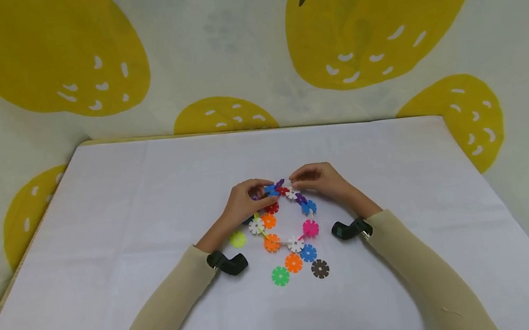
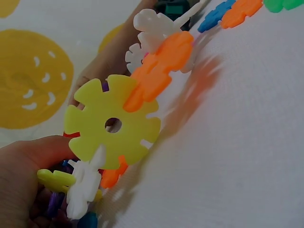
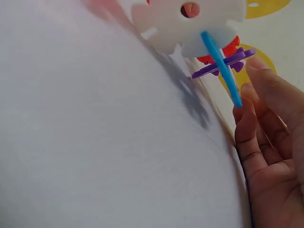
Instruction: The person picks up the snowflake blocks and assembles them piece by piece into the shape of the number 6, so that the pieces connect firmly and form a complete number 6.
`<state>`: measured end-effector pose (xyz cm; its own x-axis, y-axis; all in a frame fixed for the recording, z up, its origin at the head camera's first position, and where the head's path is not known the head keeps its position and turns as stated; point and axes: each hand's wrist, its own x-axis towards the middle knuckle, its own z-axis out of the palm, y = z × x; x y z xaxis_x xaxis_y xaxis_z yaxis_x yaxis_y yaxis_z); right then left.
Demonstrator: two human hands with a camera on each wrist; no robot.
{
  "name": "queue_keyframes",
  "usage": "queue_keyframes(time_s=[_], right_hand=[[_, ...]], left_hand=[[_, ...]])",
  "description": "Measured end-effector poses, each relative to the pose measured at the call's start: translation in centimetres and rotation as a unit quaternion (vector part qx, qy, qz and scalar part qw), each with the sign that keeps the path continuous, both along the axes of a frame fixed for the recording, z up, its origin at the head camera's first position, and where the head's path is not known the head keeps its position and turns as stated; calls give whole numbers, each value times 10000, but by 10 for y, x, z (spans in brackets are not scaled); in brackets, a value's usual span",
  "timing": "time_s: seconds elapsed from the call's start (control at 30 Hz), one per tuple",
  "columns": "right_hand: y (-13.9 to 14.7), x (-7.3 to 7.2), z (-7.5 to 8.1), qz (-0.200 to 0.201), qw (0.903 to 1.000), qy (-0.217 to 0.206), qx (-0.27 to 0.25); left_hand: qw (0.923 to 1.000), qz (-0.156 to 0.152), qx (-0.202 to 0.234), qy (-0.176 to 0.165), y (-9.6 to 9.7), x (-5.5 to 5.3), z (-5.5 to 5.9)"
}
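A ring of interlocked plastic snowflake discs, several colours, lies between my hands in the head view. At its far side, my left hand (image 1: 241, 202) grips the ring, thumb and index finger around a blue disc (image 1: 272, 191). My right hand (image 1: 323, 179) pinches the ring's far right side with its fingertips, near a white disc (image 1: 291, 194); exactly which piece it holds is hidden. The left wrist view shows a big yellow disc (image 2: 95, 126) and an orange disc (image 2: 159, 71) beyond the left hand. In the right wrist view, a purple disc (image 3: 230, 63) and an edge-on blue disc (image 3: 223, 71) lie close to the right fingertips.
Nearer the person lie a green disc (image 1: 281, 276), an orange disc (image 1: 293, 263), a blue disc (image 1: 308, 253) and a brown disc (image 1: 320, 268). A yellow-green disc (image 1: 237, 239) is by the left wrist. The white-covered table (image 1: 105, 253) meets a fruit-patterned cloth behind.
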<state>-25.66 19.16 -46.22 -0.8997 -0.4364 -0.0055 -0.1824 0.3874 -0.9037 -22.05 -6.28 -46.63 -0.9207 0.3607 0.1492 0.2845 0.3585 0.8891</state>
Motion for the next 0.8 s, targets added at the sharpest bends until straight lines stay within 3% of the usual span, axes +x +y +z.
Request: queue_keyframes(time_s=[0.2, 0.4, 0.67, 0.8], right_hand=[[12, 13, 4, -323, 9992, -151, -174], [25, 27, 4, -513, 9982, -281, -137], [35, 47, 7, -308, 9992, -241, -98], [38, 57, 5, 1, 9991, -292, -300]], left_hand=[[9990, 228, 382, -88, 1, -1, 1], [9980, 349, 500, -157, 1, -1, 1], [9974, 385, 590, -158, -1, -2, 0], [9976, 430, 491, -241, -1, -2, 0]])
